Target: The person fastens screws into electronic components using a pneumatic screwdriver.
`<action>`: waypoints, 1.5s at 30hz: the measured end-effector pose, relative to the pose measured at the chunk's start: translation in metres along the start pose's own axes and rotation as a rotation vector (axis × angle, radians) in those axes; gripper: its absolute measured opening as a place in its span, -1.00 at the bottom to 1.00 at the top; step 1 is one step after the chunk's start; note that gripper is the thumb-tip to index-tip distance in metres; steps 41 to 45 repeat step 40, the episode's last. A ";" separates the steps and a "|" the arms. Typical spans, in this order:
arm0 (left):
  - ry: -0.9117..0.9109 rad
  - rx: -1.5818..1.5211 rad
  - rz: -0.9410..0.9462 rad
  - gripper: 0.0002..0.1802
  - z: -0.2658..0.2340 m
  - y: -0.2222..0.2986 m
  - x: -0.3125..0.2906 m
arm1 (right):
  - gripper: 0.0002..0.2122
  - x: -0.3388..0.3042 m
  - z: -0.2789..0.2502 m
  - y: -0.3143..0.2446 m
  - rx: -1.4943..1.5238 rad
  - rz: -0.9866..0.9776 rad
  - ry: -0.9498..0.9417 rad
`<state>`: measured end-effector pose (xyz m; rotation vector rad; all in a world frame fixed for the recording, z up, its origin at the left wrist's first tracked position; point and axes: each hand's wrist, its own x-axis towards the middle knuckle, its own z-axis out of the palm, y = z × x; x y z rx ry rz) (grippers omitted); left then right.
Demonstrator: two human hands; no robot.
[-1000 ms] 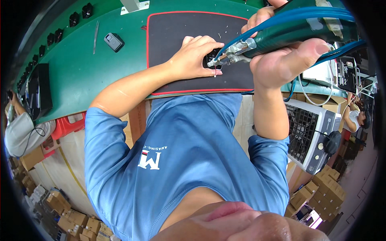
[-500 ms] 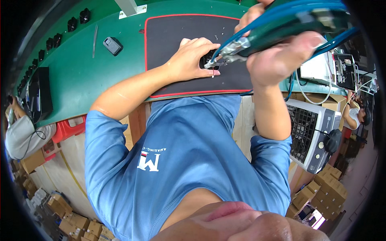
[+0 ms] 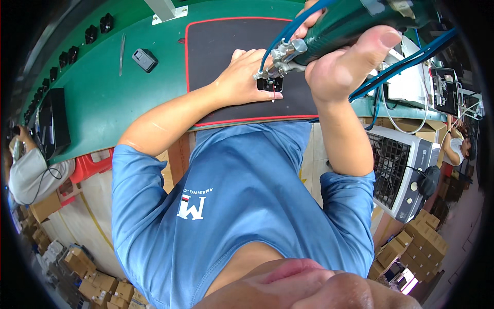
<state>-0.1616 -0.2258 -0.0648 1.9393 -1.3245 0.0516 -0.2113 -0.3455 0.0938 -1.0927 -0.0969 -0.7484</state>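
Right hand (image 3: 339, 67) was wrapped tight around a green power screwdriver (image 3: 355, 23), thumb up along the barrel. The tool's upper end ran out of the top of the frame. Blue hoses (image 3: 411, 54) trailed off it to the right, their far ends lost in bench clutter.

Left hand (image 3: 242, 80) lay flat on the black mat (image 3: 216, 46), fingers loosely curled and pinning a small black part (image 3: 271, 84). Most of that part was covered by the fingers and the metal nose of the screwdriver, so its shape was hard to read. The bit tip sat right over the part; contact couldn't be confirmed from this angle.

The mat had a red edge and sat on a green bench (image 3: 103, 98). Another small black part (image 3: 144, 59) lay on the bench left of the mat, well apart from the hands. A row of small black parts (image 3: 77, 46) ran along the far left edge, too small and bent by the lens to make out.

A seated person (image 3: 25, 170) was partly cut off at the left rim.
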 end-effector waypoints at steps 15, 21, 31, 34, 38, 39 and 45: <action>-0.004 -0.029 0.029 -0.23 0.000 -0.004 -0.001 | -0.15 0.004 -0.014 0.016 -0.074 -0.129 -0.029; -0.006 -0.052 0.000 -0.26 -0.002 -0.002 -0.001 | -0.17 -0.003 -0.003 0.011 0.064 -0.017 0.052; 0.042 -0.064 0.031 -0.26 0.000 -0.005 0.001 | -0.01 0.005 -0.042 0.027 -0.227 -0.043 -0.233; 0.035 -0.070 0.033 -0.26 0.000 -0.008 0.001 | -0.05 0.001 -0.039 0.028 -0.178 -0.068 -0.239; 0.020 -0.057 0.047 -0.22 -0.002 -0.007 0.002 | -0.04 -0.003 -0.039 0.031 -0.238 -0.052 -0.216; 0.023 -0.025 0.062 -0.13 -0.001 -0.007 0.001 | -0.04 -0.004 -0.038 0.030 -0.269 -0.051 -0.212; 0.028 0.007 0.078 -0.04 -0.001 -0.008 0.001 | -0.05 -0.005 -0.037 0.028 -0.300 -0.051 -0.209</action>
